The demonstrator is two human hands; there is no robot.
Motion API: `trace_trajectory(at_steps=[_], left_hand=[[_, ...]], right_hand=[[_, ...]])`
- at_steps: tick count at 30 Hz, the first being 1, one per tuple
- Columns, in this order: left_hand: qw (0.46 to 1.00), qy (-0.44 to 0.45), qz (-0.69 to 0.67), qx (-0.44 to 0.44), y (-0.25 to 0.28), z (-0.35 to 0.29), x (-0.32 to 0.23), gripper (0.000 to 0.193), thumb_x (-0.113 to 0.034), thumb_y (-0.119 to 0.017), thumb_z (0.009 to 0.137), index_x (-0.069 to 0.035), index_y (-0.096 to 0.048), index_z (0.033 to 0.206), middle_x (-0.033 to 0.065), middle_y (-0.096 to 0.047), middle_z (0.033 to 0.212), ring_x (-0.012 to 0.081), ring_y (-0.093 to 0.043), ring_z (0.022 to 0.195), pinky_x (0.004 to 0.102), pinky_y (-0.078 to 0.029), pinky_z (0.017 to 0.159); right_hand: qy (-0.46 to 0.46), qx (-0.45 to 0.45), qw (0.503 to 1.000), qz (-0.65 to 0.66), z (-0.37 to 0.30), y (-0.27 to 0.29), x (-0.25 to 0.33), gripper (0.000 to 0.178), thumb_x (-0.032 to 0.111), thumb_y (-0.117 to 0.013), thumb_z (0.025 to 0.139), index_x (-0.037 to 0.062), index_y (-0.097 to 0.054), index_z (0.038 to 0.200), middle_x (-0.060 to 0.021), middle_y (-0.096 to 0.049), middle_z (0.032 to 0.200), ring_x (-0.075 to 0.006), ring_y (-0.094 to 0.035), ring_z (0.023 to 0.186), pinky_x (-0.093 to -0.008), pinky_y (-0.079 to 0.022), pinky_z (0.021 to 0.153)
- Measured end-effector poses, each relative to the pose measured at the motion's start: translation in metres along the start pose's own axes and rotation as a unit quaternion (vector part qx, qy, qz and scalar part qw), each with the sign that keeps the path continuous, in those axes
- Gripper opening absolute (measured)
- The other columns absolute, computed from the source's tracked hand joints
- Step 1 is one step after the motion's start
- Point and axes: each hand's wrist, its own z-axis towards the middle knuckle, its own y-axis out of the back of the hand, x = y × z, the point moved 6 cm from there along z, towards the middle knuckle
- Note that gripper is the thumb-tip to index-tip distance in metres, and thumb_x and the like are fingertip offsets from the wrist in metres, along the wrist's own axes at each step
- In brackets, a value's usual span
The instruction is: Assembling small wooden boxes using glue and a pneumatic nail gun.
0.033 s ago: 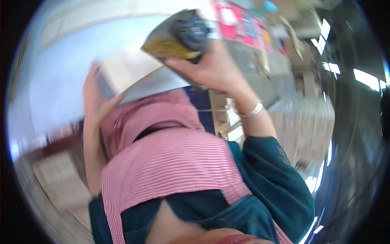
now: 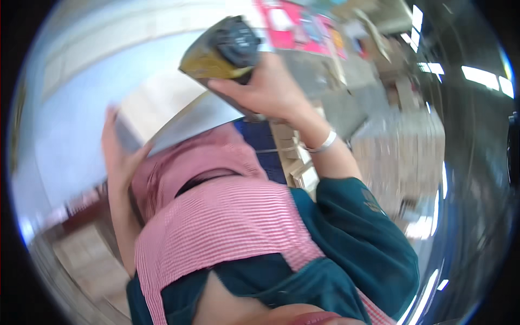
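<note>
A yellow-and-black tool (image 2: 221,53) with a round, dark ribbed cap sits in the grip of my right hand (image 2: 271,89). My thumb lies along its near side; its exact kind is blurred. Below and left of the tool is a pale wooden piece (image 2: 162,103), tilted over my lap. My left hand (image 2: 122,143) grips the left end of this piece, thumb on the near edge and fingers on the far side. The tool overlaps the right part of the wood in view, and I cannot tell whether they touch.
A pale blue-white work surface (image 2: 70,119) spreads at the far left. Beyond the tool lies a pink sheet (image 2: 281,27) with small items on it. Stacked pale boards (image 2: 401,151) stand at the right, with small wooden pieces (image 2: 303,176) nearer my side.
Hands, tool and wooden piece appear slightly farther left in the picture, as does much of the background, so the view itself has shifted. Both grips are the same.
</note>
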Motion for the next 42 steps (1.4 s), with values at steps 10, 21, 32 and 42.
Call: trace_trajectory(at_steps=[10, 21, 32, 42], left_hand=[[0.979, 0.117, -0.164, 0.027, 0.017, -0.003, -0.015, 0.095, -0.016, -0.076, 0.074, -0.005, -0.030, 0.157, 0.0218, -0.044, 0.151, 0.0355, -0.048, 0.134, 0.0425, -0.036, 0.113], [0.775, 0.482, -0.402, 0.077, 0.106, -0.016, 0.019, 0.068, -0.057, -0.056, 0.096, -0.007, -0.046, 0.142, 0.0139, -0.062, 0.112, 0.0207, -0.066, 0.086, 0.0234, -0.052, 0.067], [0.841, 0.431, -0.326, -0.014, 0.116, -0.038, 0.117, 0.040, -0.047, -0.057, 0.101, -0.008, -0.059, 0.109, 0.0045, -0.060, 0.085, 0.0090, -0.054, 0.062, 0.0174, -0.039, 0.051], [0.825, 0.386, -0.409, -0.056, 0.120, -0.044, 0.097, 0.038, -0.024, -0.066, 0.098, 0.007, -0.062, 0.118, 0.0136, -0.067, 0.105, 0.0163, -0.063, 0.091, 0.0290, -0.052, 0.080]], right_hand=[[-0.235, -0.126, 0.955, -0.128, -0.096, 0.091, -0.227, 0.035, 0.016, -0.063, 0.083, -0.0041, -0.050, 0.109, -0.0263, -0.068, 0.093, -0.0438, -0.066, 0.082, -0.0483, -0.052, 0.074], [-0.327, -0.116, 0.878, -0.331, -0.081, 0.086, -0.354, 0.039, 0.022, -0.065, 0.086, -0.0026, -0.054, 0.114, -0.0244, -0.068, 0.093, -0.0430, -0.066, 0.089, -0.0493, -0.053, 0.079], [0.016, -0.156, 0.983, -0.097, 0.014, 0.014, -0.222, 0.039, 0.027, -0.069, 0.087, -0.0013, -0.064, 0.112, -0.0185, -0.066, 0.112, -0.0372, -0.061, 0.102, -0.0428, -0.049, 0.094], [0.249, 0.006, 0.968, 0.018, 0.122, -0.162, -0.010, 0.049, 0.044, -0.071, 0.077, 0.0015, -0.066, 0.101, -0.0179, -0.066, 0.104, -0.0372, -0.061, 0.093, -0.0431, -0.047, 0.088]])
